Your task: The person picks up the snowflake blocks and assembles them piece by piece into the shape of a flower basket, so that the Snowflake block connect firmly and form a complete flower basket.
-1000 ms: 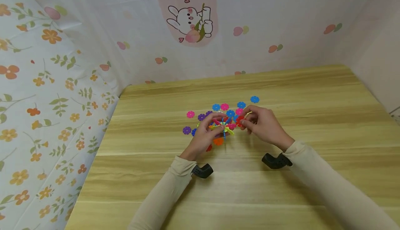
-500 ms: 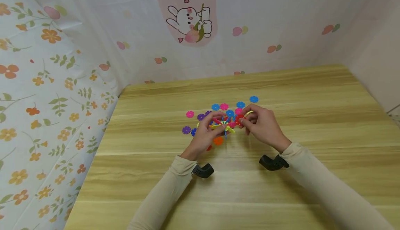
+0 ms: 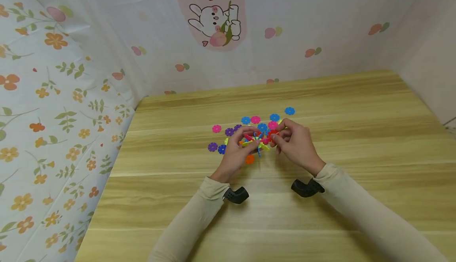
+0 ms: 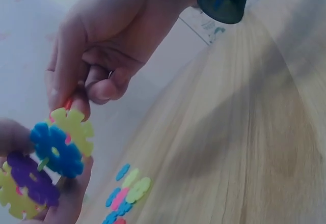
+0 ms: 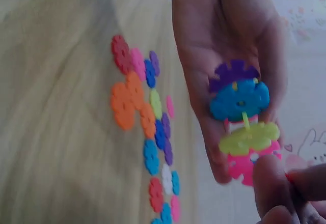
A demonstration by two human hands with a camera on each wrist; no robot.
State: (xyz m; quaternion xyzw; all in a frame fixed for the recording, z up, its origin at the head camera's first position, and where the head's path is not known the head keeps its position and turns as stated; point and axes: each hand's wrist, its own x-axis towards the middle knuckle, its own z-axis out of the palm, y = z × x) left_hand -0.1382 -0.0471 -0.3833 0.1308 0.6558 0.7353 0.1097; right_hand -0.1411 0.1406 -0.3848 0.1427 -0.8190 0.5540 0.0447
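Observation:
My left hand [image 3: 238, 148] holds a cluster of interlocking flower discs [image 3: 264, 147] between thumb and fingers, above the table. In the right wrist view, purple, blue [image 5: 239, 102], yellow [image 5: 249, 138] and pink discs are slotted together in it. My right hand [image 3: 297, 142] pinches a red flower disc [image 3: 272, 135] at the right side of the cluster. Only a small red edge [image 4: 69, 103] of that disc shows in the left wrist view, by the cluster's yellow disc [image 4: 76, 127]. Fingers hide whether the red disc is slotted in.
Loose flower discs lie on the wooden table [image 3: 270, 222] around and behind both hands, among them a blue one [image 3: 289, 111], a pink one [image 3: 216, 128], a purple one [image 3: 212, 147] and an orange one [image 3: 249, 159]. A printed curtain [image 3: 156, 28] hangs beyond the table's far edge.
My right hand has shifted a little left, bringing the red disc closer to the cluster. My left hand has moved slightly right, still holding the cluster.

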